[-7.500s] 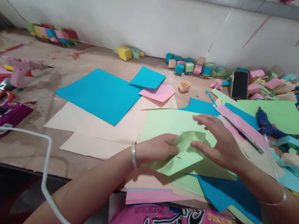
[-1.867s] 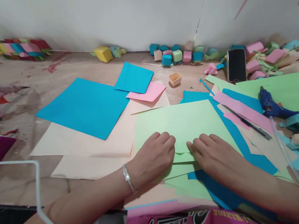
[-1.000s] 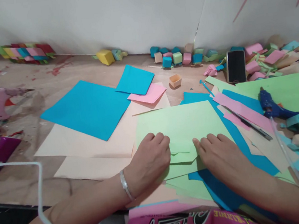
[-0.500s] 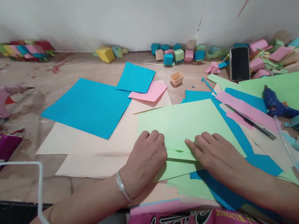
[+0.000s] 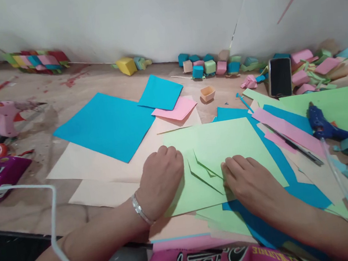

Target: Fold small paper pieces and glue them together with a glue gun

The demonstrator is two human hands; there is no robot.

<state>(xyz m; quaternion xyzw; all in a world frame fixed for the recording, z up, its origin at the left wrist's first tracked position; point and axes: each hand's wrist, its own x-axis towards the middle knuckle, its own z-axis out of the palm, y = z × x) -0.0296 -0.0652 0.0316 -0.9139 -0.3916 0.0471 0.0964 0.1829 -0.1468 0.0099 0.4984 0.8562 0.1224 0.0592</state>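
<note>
A light green paper sheet (image 5: pixel 228 138) lies in front of me. On it rests a small folded light green paper piece (image 5: pixel 203 175) with its thin edges standing up. My right hand (image 5: pixel 251 178) pinches the right end of this folded piece. My left hand (image 5: pixel 163 180) is curled with knuckles up on the left of the sheet, close beside the folded piece. Its fingertips are hidden, so I cannot see what they hold. More sheets, peach and pink (image 5: pixel 180 231), stick out under the near edge.
A blue sheet (image 5: pixel 107 128) and a smaller blue square (image 5: pixel 161 92) lie at the left and back. On the right are a cutter knife (image 5: pixel 296 147), a blue glue gun (image 5: pixel 319 123) and a phone (image 5: pixel 280 77). A pink glue gun (image 5: pixel 5 117) lies left. Small paper boxes (image 5: pixel 209 67) line the wall.
My left hand has moved left, off the folded piece's left end. The folded piece has turned and its edges have sprung up. My right hand stays at its right end, fingers more curled.
</note>
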